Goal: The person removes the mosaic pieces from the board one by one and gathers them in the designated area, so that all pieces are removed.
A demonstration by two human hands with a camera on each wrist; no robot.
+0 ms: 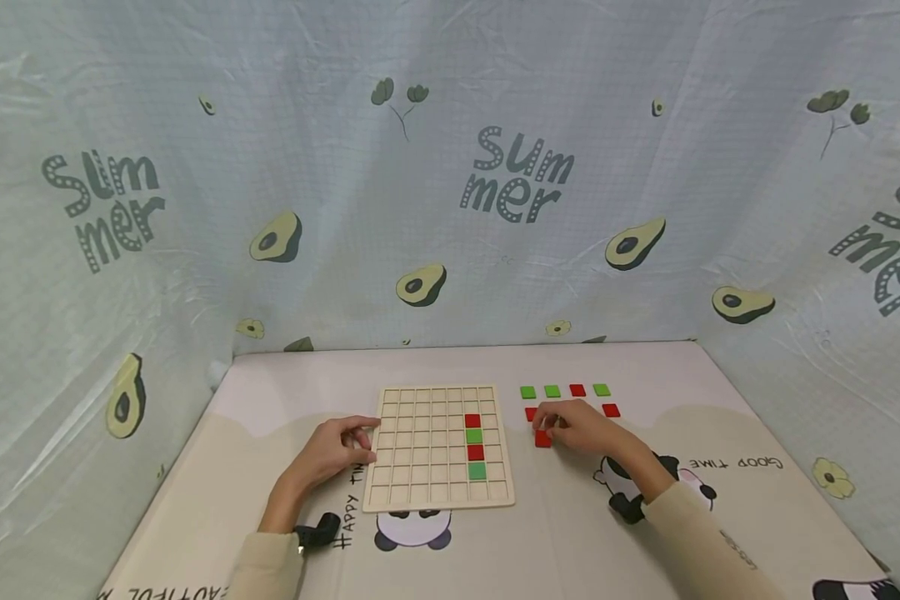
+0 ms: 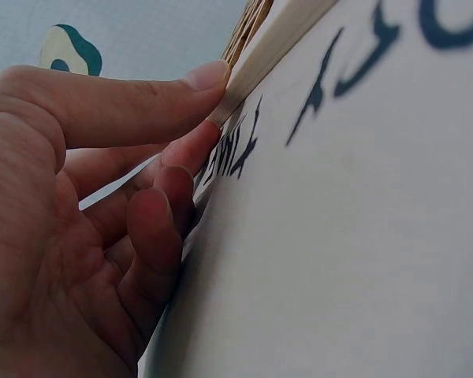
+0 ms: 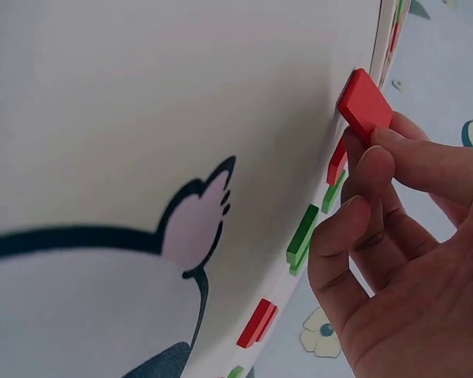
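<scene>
A pale wooden grid board (image 1: 416, 497) lies on the table. One column near its right side holds red and green square tiles, with a red tile (image 1: 472, 421) at the top and a green tile (image 1: 477, 472) lowest. My left hand (image 1: 328, 450) touches the board's left edge with thumb and forefinger, set apart along it; the other fingers bend loosely inward. Right of the board, my right hand (image 1: 581, 425) pinches a red square tile (image 3: 366, 106) between thumb and fingertips. That tile stands tilted up at the tabletop.
Loose tiles lie in rows beyond the right hand, among them a green tile (image 1: 527, 392), a red tile (image 1: 577, 390) and another red tile (image 1: 611, 410). The table cover (image 1: 540, 542) has panda prints and lettering. Printed curtains (image 1: 450, 250) enclose the table's back and sides.
</scene>
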